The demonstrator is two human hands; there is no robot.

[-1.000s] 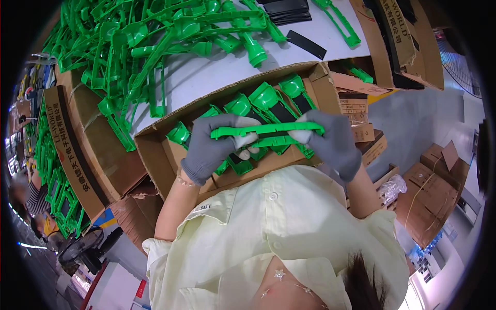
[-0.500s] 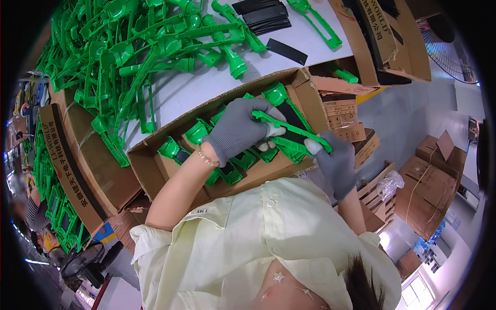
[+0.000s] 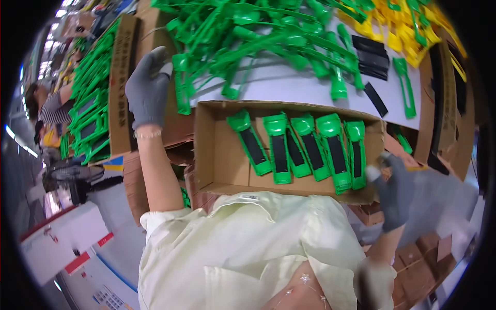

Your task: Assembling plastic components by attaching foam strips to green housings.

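Several green plastic flashlight-shaped casings [image 3: 331, 150] with black strips lie side by side in an open cardboard box [image 3: 222, 188]. My left hand [image 3: 149, 93], in a grey glove, is raised left of the box beside the edge of a heap of green casings [image 3: 248, 46]. Its fingers are bent but apart from the thumb, with nothing seen between them. At the box's right edge is my gloved right hand [image 3: 391, 191], slightly blurred. Its thumb and fingertip are apart near the rightmost casing [image 3: 356, 155], and no thing shows in its grasp.
Black strips [image 3: 369, 57] lie stacked on the white table [image 3: 299, 85], with a single strip [image 3: 375, 99] and a green frame [image 3: 404, 88] nearby. Yellow parts [image 3: 398, 26] are piled at the far right. A carton of green casings [image 3: 93, 113] and a fan [image 3: 77, 178] stand at the left.
Both hands have let go of the green casing they held over the box. My left hand has moved left to the heap's edge, my right to the box's right side. The view has turned.
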